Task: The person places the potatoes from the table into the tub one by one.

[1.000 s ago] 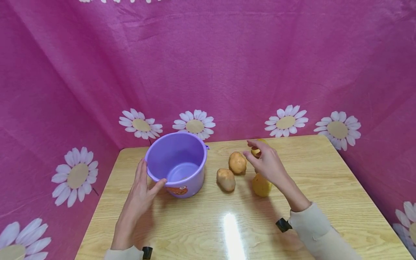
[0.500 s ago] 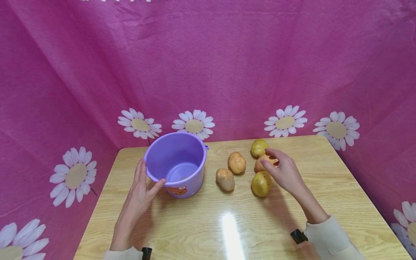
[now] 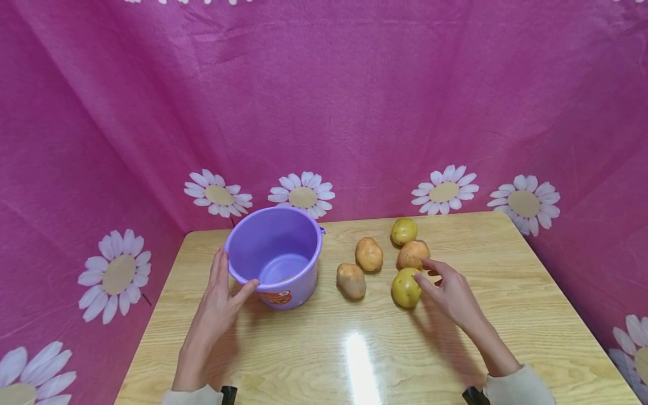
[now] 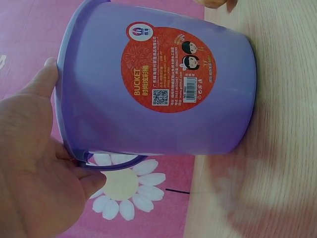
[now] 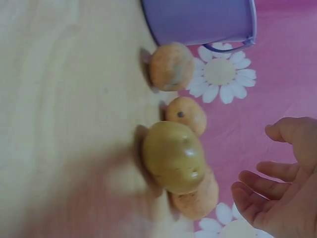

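Standing upright on the left side of the wood-grain table (image 3: 283, 351), the purple bucket (image 3: 304, 284) is held at the near-left part of its rim by the left hand (image 3: 217, 306). The thumb is laid on the near rim, the fingers are set against the left side, and a wide span is kept between them. On the near side of the bucket a round red label (image 4: 171, 69) printed with the word "BUCKET" is carried; part of the handle (image 4: 130, 164) is shown beside the left hand in the left wrist view.

Five potatoes are arranged to the right of the bucket. Nearest to it, a near-left tan potato (image 3: 351, 281) and a far-left tan potato (image 3: 369, 254) are placed close together. Farther right, a column is formed by a far yellow potato (image 3: 404, 231), a middle tan potato (image 3: 413, 254) and a near yellow potato (image 3: 406, 288).

The right hand (image 3: 450, 292) is held raised just to the right of the near yellow potato, with the fingers loosely bent, the thumb parted from them, and nothing grasped. In the right wrist view a gap is seen between this hand and the potatoes.

Both wrists are covered by pale sleeves (image 3: 191, 396). The table is backed by magenta cloth (image 3: 324, 112) patterned with white daisies (image 3: 444, 191).
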Demonstrator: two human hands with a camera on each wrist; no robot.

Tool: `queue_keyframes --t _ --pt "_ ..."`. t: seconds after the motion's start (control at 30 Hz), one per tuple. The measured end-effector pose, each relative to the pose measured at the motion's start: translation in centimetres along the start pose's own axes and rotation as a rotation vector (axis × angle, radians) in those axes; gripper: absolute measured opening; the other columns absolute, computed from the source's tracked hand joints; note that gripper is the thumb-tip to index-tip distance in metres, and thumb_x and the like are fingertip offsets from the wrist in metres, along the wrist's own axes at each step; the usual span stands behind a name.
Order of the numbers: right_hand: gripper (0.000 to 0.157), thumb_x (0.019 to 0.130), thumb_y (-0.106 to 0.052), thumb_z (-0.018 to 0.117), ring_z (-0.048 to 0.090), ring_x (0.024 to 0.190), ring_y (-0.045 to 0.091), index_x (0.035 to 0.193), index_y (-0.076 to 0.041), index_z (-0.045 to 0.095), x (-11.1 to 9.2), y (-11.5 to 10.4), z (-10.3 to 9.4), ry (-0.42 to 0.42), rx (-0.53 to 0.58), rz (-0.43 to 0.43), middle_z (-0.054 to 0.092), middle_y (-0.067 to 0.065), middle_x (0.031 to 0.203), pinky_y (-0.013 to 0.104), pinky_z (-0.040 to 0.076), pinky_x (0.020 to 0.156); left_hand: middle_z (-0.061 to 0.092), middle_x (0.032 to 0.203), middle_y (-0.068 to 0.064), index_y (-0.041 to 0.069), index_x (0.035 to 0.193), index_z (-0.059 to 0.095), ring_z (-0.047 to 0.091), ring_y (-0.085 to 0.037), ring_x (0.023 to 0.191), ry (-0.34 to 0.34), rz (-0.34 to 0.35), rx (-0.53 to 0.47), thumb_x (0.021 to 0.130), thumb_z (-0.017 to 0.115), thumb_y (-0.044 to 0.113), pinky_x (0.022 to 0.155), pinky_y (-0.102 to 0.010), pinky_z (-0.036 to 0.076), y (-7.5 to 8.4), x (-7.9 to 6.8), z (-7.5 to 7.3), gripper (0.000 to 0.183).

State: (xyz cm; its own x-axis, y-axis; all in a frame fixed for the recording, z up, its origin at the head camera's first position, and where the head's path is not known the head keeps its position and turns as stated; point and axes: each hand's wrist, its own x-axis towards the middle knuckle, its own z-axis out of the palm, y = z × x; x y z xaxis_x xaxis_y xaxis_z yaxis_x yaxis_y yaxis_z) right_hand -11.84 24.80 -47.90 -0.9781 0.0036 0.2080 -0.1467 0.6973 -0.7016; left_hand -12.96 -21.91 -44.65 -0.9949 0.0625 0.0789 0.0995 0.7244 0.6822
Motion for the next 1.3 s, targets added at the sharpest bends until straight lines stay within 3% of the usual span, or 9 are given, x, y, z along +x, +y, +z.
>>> queue_keyframes --t 0.27,0.67,1.3 --pt "0.043 0.097 -0.017 0.072 0.068 0.099 0.039 0.128 0.012 0.063 -1.7 1.6 1.1 0.000 0.009 0.040 0.069 0.027 0.117 0.053 0.058 0.081 0.001 0.172 -0.013 0.012 0.167 0.000 0.019 -0.043 0.154 0.006 0.005 0.004 0.099 0.061 0.058 0.117 -0.065 0.025 0.0 0.0 0.0 0.102" --pt "0.051 0.101 -0.024 0.068 0.069 0.102 0.038 0.133 0.014 0.058 -2.8 2.1 2.0 -0.104 0.004 0.197 0.068 0.030 0.115 0.052 0.057 0.086 0.002 0.172 -0.013 0.013 0.167 0.000 0.020 -0.044 0.153 0.014 0.010 0.009 0.099 0.062 0.056 0.116 -0.066 0.026 0.1 -0.1 0.0 0.101" --pt "0.051 0.100 -0.025 0.068 0.067 0.107 0.040 0.133 0.013 0.059 -1.4 2.5 2.7 -0.126 -0.015 0.194 0.065 0.032 0.122 0.054 0.055 0.090 0.003 0.172 -0.015 0.008 0.166 0.001 0.020 -0.044 0.153 0.012 0.002 0.014 0.099 0.062 0.058 0.117 -0.064 0.025 0.0 0.0 0.1 0.103"
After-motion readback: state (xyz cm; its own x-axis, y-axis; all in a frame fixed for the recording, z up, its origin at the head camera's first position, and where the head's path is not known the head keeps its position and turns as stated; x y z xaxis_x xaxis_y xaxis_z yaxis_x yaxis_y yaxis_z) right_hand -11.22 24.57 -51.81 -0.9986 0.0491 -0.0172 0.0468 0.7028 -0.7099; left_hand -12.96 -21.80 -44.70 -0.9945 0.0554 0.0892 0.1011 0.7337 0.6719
